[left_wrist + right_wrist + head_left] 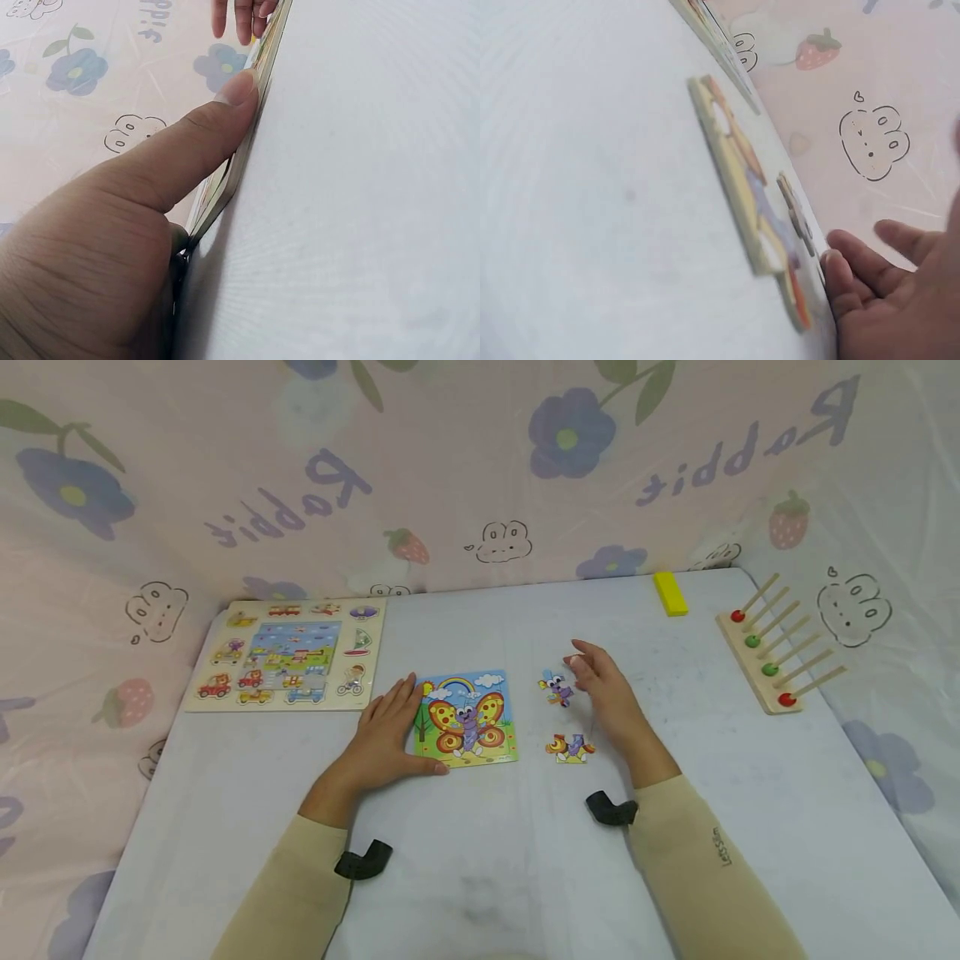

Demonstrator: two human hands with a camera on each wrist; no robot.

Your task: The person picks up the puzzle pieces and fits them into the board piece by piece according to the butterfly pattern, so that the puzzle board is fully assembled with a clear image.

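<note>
My left hand (382,735) rests at the left side of a square butterfly puzzle board (467,727), fingers straight along its left edge and thumb along the near edge. The left wrist view shows that thumb (202,135) against the board's edge. To the board's right lie two loose puzzle pieces: a butterfly head piece (557,687) and, nearer me, a lower body piece (570,748). My right hand (609,697) is just right of the head piece, its fingers loosely bent and holding nothing. In the right wrist view the body piece (739,180) lies flat, left of the hand.
A larger vehicle puzzle board (285,700) lies at the back left. On the right is a wooden peg stand (761,664) with red and green beads. A yellow block (670,594) sits near the table's back edge, in front of a printed curtain (450,468).
</note>
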